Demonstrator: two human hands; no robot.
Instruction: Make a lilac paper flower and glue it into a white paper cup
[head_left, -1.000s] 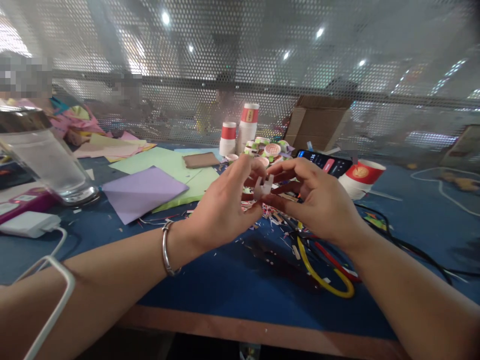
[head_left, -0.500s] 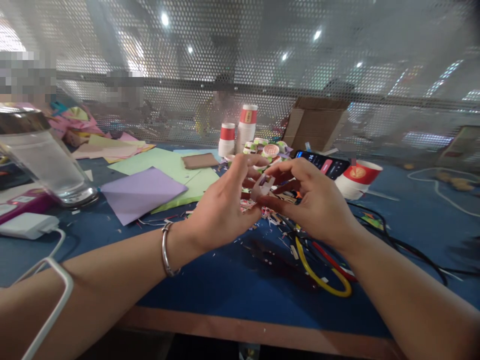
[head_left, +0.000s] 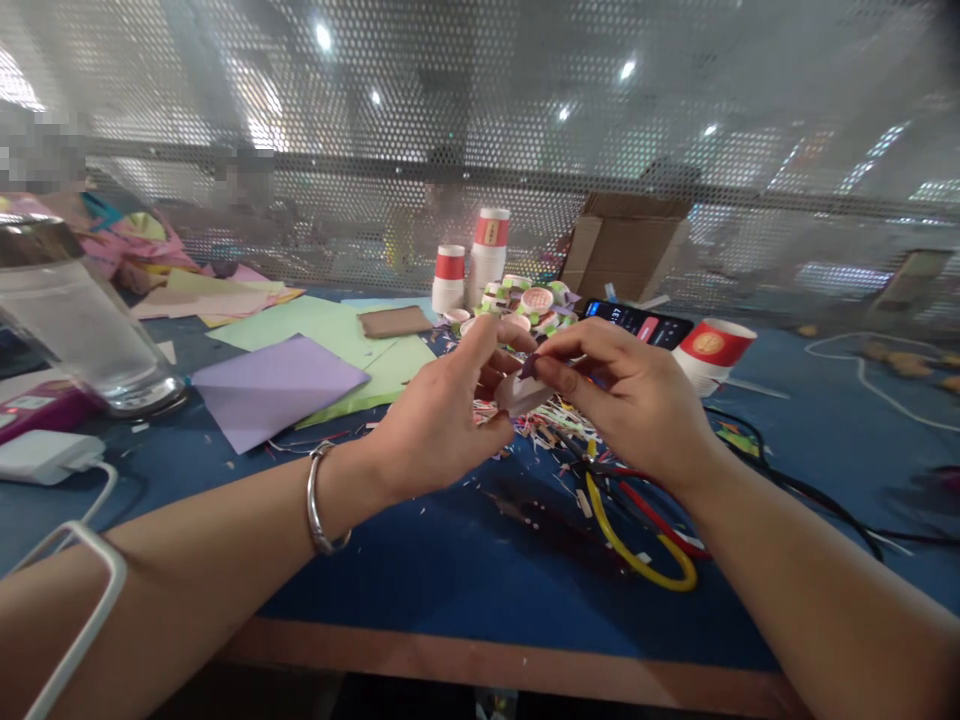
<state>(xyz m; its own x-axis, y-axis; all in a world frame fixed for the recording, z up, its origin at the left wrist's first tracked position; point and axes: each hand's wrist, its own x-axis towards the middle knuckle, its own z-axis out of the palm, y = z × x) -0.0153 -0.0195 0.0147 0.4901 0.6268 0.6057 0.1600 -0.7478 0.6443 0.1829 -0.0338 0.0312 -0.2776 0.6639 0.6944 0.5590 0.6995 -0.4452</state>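
My left hand [head_left: 450, 415] curls around a small whitish paper piece [head_left: 523, 396], which looks like a cut-down cup end, held between thumb and fingers. At the piece's upper right edge, my right hand [head_left: 630, 390] pinches a small dark purple bit of paper [head_left: 529, 366] between thumb and index finger. Beneath both hands lie many thin paper scraps [head_left: 547, 425]. A pair of scissors with yellow and red handles [head_left: 611, 530] rests below my right hand. Behind the hands is a heap of short cup pieces with green paper strips [head_left: 536, 300].
Two stacks of red-and-white paper cups [head_left: 489, 270] stand at the back. A lone cup [head_left: 716, 350] and a phone [head_left: 637, 322] are to the right. Purple paper [head_left: 277, 390], light green sheets [head_left: 292, 325], a brown block [head_left: 394, 321] and a glass bottle [head_left: 97, 330] occupy the left. Black cables [head_left: 810, 495] cross the right.
My right thumb and index finger have closed together on the purple bit at the whitish piece's edge; before, they were spread around it. The view has shifted slightly.
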